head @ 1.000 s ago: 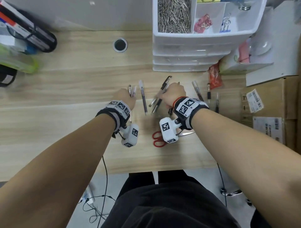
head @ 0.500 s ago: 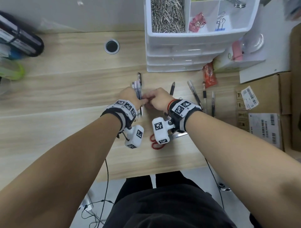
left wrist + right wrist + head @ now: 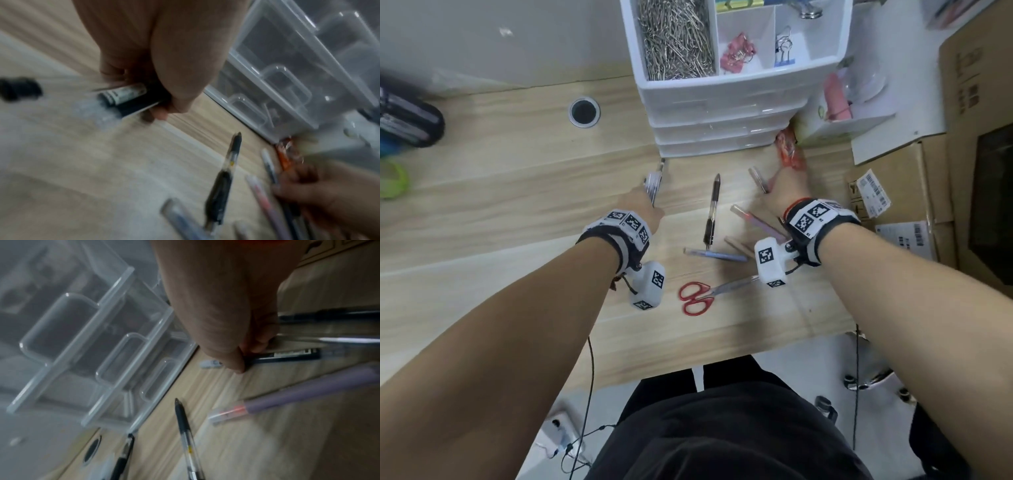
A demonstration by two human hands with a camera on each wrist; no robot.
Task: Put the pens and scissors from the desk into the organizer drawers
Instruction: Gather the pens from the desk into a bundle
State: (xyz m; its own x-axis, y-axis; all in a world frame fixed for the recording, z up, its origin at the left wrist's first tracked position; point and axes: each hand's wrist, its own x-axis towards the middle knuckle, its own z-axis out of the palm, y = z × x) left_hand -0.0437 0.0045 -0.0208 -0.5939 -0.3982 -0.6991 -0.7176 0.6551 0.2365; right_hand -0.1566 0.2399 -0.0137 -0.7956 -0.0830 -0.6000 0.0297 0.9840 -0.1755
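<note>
My left hand (image 3: 649, 204) grips a bundle of pens (image 3: 654, 180) just in front of the white organizer (image 3: 722, 102); the left wrist view shows the fingers (image 3: 174, 104) curled round the dark barrels (image 3: 127, 99). My right hand (image 3: 774, 186) is low on the desk at the right, and its thumb and fingers (image 3: 236, 360) pinch the end of a dark pen (image 3: 287, 355). Loose on the desk between the hands lie a black pen (image 3: 712, 209), a pink-purple pen (image 3: 756, 219) and a blue pen (image 3: 715, 255). Red-handled scissors (image 3: 697, 296) lie nearer the desk's front edge. The organizer's drawers look closed.
The organizer's top tray holds paper clips (image 3: 674, 37) and binder clips. An orange wrapper (image 3: 789, 152) lies by its right corner, next to a white box (image 3: 842, 123). Cardboard boxes (image 3: 893, 192) border the desk's right edge. A round cable hole (image 3: 583, 111) is at the back left.
The hands, together at mid-desk half a second ago, have parted. The left has carried its pen bundle toward the organizer; the right has moved right onto the pens near the wrapper.
</note>
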